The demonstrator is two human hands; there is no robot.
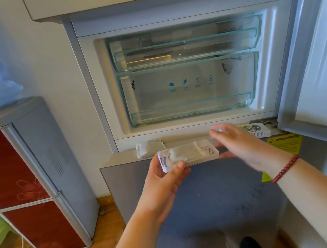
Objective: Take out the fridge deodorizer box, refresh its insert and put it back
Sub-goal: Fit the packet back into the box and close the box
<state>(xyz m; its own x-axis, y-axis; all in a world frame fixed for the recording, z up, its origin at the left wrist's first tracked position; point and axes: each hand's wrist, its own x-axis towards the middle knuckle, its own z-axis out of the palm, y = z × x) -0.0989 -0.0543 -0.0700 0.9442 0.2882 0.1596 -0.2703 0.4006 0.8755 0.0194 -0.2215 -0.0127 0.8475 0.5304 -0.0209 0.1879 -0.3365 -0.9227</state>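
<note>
The left hand [166, 178] grips the left end of the deodorizer box [188, 155], with 1 sachet [183, 153] lying loose in it. The right hand [236, 142] is open, blurred. If the box tilts, the sachet may slide out. Its lid [256, 130] waits at the ledge's [189, 136] right end.

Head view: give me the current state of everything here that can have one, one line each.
Fridge door: swung open to the right.
Upper drawer: pushed in.
Lower drawer: pushed in.
Deodorizer box: lidless, held level by left hand.
Insert pouch: lying inside the box.
Second pouch: loose on the ledge.
Box lid: off, on the ledge.
Right hand: open, blurred, at the box's right end.
</note>
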